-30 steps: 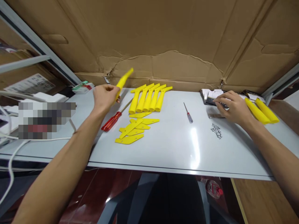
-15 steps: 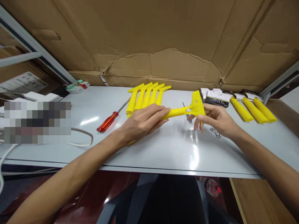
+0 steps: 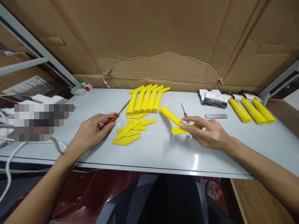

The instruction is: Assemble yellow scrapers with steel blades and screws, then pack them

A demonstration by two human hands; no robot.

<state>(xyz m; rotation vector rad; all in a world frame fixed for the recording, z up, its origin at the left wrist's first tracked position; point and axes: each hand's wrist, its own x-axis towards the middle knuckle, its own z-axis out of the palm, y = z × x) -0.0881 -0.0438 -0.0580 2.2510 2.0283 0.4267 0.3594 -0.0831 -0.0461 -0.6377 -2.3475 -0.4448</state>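
Note:
My left hand is closed around the red handle of a screwdriver, which lies on the table with its metal shaft pointing away from me. My right hand grips a yellow scraper handle by its wide head, the tube end pointing up and left above the table. Between the hands lie several loose yellow plates with small holes, some overlapping. Behind them stretches a row of several yellow scraper handles. A small screwdriver lies just beyond my right fingers, partly hidden.
A thin silver metal strip lies behind my right hand. Black-and-white cards and yellow handles with cards are at the back right. White cables hang at the left. Cardboard walls the back; metal posts flank the table.
My left hand has let go of the yellow scraper handle and moved left onto the red screwdriver. My right hand keeps the scraper handle, now tilted and lower. The loose yellow plates are uncovered.

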